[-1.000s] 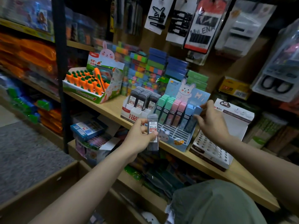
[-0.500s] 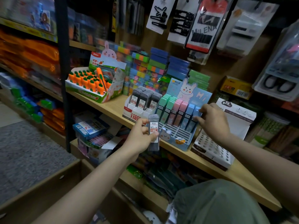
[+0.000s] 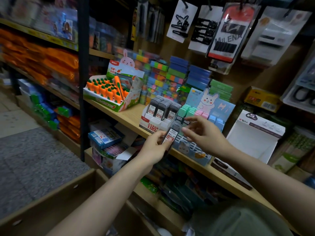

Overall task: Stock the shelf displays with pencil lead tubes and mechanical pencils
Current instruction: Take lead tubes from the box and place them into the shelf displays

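Head view: the left hand (image 3: 154, 147) is gripping a dark lead tube (image 3: 171, 135) with a red-and-white label, thumb on the label face and fingers curled behind it, holding it tilted in front of the shelf edge (image 3: 129, 119). The right hand (image 3: 203, 135) is reaching in from the right with fingers spread and relaxed, holding nothing, its fingertips (image 3: 185, 129) just beside the upper end of the tube; whether they are touching it cannot be told through the motion blur. The white display box (image 3: 154, 124) is sitting on the shelf just beyond the tube, its three rear rows showing matching dark tubes and its front pockets appearing vacant. Immediately to its right the blue rabbit display (image 3: 207, 106) is carrying pastel green, pink and blue cases in its rear slots, with its front grid largely unfilled. A carrot-themed display (image 3: 110, 92) is standing further left, well apart. Judgement: the step in hand is the passing or adjusting of one tube between hands ahead of placement. The next move is calling for the tube to be turned upright, label forward, and lowered into a vacant front pocket of the white box without disturbing the rows behind.
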`<state>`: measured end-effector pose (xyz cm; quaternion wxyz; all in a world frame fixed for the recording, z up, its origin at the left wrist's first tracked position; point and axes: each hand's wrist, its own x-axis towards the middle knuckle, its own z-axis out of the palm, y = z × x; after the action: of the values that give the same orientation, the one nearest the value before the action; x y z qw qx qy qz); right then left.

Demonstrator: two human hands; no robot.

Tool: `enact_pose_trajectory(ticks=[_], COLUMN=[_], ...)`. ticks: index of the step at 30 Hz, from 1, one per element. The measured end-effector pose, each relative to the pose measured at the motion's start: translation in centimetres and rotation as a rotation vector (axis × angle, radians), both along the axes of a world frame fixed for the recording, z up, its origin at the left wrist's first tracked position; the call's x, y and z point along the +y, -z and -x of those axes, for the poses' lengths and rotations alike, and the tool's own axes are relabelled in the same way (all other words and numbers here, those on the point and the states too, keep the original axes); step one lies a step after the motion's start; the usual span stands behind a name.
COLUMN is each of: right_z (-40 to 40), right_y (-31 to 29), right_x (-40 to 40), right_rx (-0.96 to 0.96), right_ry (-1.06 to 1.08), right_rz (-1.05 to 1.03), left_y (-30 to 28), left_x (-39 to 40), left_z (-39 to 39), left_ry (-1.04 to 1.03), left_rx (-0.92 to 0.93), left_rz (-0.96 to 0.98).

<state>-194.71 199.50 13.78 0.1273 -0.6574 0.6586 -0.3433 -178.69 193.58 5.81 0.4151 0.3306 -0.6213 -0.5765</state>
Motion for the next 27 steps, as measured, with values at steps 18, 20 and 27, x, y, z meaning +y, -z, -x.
enact_pose_trajectory(ticks=[18,20,27], right_z=[-0.5,-0.6,-0.8], right_y=[-8.0,-7.3,-5.1], right_x=[-8.5,-9.5,-11.9], right_rx=[0.34,0.398,0.464], right_ry=[0.149,0.165,0.183], right_rz=[0.253,0.246,0.152], left_y=[-0.1,0.2,1.3], left_x=[-4.5,-4.6,-5.4], left_z=[-2.4,-2.3,-2.3], left_ry=[-0.322,-0.282,-0.254], left_rx=[-0.469,-0.568,-0.695], left_rz=[0.57,0.632,0.726])
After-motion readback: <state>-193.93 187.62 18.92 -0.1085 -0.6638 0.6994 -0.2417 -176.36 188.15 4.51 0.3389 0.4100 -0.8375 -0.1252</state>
